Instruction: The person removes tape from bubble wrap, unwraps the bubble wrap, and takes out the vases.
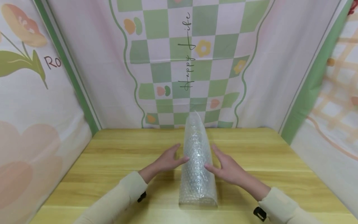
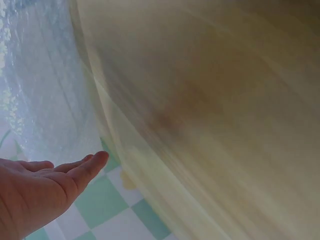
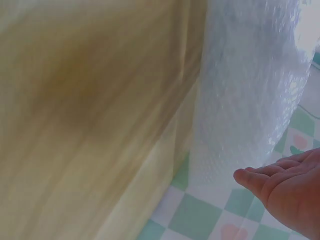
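Bubble-wrap bundle (image 1: 197, 168) is on the table (image 1: 260, 155), about midway between its left and right edges, long axis running front to back. Wide end faces the table's front edge, which is out of frame; narrow end shows past the back edge, against the checked cloth (image 1: 156, 71). Can't tell if that end overhangs or tilts up. Contents, if any, not readable through the wrap.

Left hand (image 1: 169, 159): on the bundle's left side, fingers extended, thumb spread, no grip. Thumb tip overlaps the bundle's left edge in head view; contact unclear.

Right hand (image 1: 227, 169): on the opposite side, same pose, also no grip. Thumb tip overlaps the right part of the wrap; can't confirm touch.

Both wrist views show straight fingers beside the wrap. Cream sleeves (image 1: 114, 200) on both arms, black strap piece (image 1: 260, 214) below the right cuff. Checked cloth reads "Happy Life". Floral cloth (image 1: 30, 102) hangs past the table's left edge.
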`<action>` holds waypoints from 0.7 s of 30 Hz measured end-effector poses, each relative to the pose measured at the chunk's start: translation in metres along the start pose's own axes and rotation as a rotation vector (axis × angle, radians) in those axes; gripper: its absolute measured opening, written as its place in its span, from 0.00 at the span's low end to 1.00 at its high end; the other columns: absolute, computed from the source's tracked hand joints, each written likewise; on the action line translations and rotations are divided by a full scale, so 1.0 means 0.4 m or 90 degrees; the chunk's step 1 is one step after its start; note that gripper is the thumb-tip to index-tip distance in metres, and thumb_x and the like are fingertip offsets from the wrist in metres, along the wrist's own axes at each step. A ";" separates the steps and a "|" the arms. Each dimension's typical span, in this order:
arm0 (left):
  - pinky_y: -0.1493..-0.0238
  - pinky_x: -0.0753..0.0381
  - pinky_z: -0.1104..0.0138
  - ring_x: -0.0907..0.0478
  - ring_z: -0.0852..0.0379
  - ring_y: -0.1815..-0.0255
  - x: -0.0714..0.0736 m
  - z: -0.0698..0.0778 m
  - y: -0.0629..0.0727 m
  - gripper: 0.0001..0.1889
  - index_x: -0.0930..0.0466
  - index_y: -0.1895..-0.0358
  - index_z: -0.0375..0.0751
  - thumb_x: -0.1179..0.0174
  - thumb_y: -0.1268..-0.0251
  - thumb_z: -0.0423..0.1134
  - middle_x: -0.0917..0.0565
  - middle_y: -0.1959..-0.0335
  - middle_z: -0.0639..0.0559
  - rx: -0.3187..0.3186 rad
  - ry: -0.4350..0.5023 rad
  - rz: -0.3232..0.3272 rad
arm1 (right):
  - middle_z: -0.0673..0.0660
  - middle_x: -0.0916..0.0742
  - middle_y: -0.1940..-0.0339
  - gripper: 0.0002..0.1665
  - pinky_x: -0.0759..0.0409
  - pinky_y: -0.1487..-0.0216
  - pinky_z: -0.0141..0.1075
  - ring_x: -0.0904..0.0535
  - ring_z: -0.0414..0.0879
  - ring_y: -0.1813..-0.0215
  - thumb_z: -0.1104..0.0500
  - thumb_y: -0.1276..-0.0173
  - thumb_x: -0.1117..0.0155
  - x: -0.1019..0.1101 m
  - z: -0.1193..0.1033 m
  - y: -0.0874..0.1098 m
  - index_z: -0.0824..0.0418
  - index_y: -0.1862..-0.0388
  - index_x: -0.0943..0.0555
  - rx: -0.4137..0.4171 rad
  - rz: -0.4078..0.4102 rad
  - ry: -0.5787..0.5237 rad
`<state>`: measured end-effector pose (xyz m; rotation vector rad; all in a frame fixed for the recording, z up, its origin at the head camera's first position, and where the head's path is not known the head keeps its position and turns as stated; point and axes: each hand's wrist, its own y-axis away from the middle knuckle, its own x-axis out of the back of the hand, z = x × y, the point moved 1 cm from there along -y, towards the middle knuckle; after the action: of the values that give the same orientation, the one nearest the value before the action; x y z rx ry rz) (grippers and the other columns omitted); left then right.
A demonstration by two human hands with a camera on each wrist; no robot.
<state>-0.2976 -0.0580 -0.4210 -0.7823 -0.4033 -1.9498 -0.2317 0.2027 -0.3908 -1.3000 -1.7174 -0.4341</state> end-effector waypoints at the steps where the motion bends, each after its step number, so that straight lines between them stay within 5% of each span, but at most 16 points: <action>1: 0.31 0.39 0.49 0.41 0.40 0.28 -0.003 0.001 0.000 0.51 0.51 0.23 0.36 0.47 0.38 0.69 0.43 0.25 0.39 0.004 0.009 -0.002 | 0.72 0.42 0.26 0.54 0.43 0.31 0.59 0.42 0.68 0.29 0.38 0.30 0.42 -0.003 -0.002 0.002 0.73 0.24 0.52 -0.001 0.002 -0.005; 14: 0.46 0.21 0.51 0.29 0.38 0.37 -0.037 0.013 -0.004 0.47 0.47 0.24 0.38 0.46 0.36 0.67 0.36 0.28 0.40 0.034 0.122 -0.018 | 0.75 0.36 0.30 0.51 0.32 0.38 0.60 0.31 0.71 0.37 0.40 0.30 0.41 -0.025 -0.038 0.033 0.75 0.26 0.47 -0.058 0.001 -0.075; 21: 0.44 0.22 0.51 0.31 0.40 0.35 -0.050 0.021 -0.005 0.44 0.46 0.25 0.40 0.45 0.35 0.64 0.33 0.31 0.40 0.015 0.188 -0.040 | 0.75 0.39 0.28 0.54 0.22 0.46 0.57 0.31 0.75 0.39 0.40 0.31 0.40 -0.039 -0.050 0.044 0.75 0.25 0.50 -0.101 -0.010 -0.123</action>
<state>-0.2895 -0.0391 -0.4281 -0.4605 -0.2741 -2.0762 -0.2065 0.1859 -0.3973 -1.4844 -1.8846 -0.4749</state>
